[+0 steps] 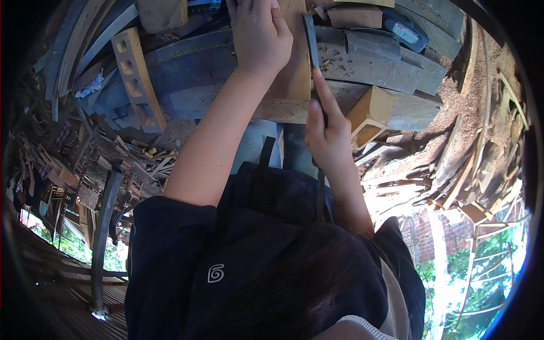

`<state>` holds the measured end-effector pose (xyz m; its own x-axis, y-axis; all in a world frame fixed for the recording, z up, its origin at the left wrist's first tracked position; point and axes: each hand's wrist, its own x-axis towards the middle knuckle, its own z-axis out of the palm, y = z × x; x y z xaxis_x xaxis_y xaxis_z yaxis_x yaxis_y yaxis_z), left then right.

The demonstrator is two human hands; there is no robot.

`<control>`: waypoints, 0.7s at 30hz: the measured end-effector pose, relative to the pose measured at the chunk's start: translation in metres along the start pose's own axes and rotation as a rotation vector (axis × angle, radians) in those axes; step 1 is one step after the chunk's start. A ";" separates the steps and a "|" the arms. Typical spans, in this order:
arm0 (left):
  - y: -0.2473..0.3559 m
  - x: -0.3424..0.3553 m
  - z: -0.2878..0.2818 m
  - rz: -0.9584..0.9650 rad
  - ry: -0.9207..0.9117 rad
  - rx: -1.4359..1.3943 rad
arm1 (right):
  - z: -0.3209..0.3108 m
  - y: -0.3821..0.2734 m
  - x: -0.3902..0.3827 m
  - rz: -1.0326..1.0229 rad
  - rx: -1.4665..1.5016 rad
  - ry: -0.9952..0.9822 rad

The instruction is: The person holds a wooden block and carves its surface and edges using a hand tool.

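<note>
A pale wooden board (294, 79) lies lengthwise on the workbench (198, 73), its near end toward me. My left hand (260, 39) presses on the board's left side, the fingers curled and partly cut off by the upper edge of the view. My right hand (330, 131) is closed round the handle of a long, flat, dark steel tool (311, 42). From this angle I cannot tell whether it is a chisel or a file. My index finger stretches along its blade, which points away from me beside the board's right edge.
A wooden strip with square holes (136, 79) lies left on the bench. To the right are a hollow wooden piece (371, 116), a wood block (355, 16) and a dark blue object with a pale label (405, 31). Wood scraps (153, 164) and shavings (453, 107) litter the ground.
</note>
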<state>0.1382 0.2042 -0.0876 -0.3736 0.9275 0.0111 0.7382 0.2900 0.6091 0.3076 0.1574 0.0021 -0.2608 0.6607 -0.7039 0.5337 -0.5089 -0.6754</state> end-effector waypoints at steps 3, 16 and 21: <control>-0.001 0.002 0.003 0.005 0.011 -0.025 | -0.005 -0.007 0.007 0.007 -0.011 -0.015; -0.001 0.001 0.001 0.001 -0.020 -0.002 | -0.010 -0.015 0.005 0.020 -0.052 -0.034; 0.000 0.003 0.002 0.015 -0.011 -0.050 | -0.011 -0.033 0.031 -0.074 -0.036 0.014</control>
<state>0.1383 0.2074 -0.0894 -0.3563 0.9343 0.0121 0.7146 0.2641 0.6478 0.2908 0.2005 0.0047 -0.2897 0.7038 -0.6486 0.5421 -0.4379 -0.7172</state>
